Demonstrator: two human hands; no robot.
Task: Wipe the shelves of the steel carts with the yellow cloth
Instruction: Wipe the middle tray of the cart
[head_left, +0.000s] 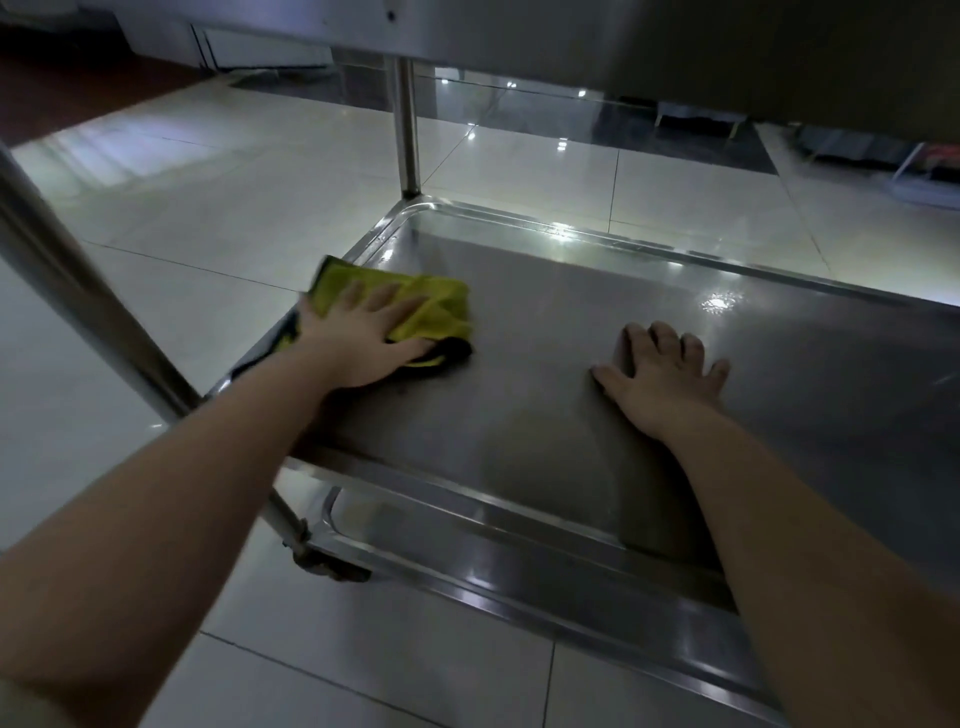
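Shelf (649, 291): your left hand (358, 338) lies flat, fingers spread, pressing the cloth (415, 306) at the left rim; right hand (670, 379) braces open-palmed. Keep pressure even; overlap strokes into corners.

Cloth (415, 306) on shelf (571, 322), left end

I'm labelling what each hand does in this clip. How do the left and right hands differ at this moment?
The left hand presses flat on the folded yellow cloth; the right hand rests bare on the steel cart shelf.
The left hand is at the shelf's left rim; the right hand sits nearer its middle.
Both lie palm down, fingers spread, on the same shelf.
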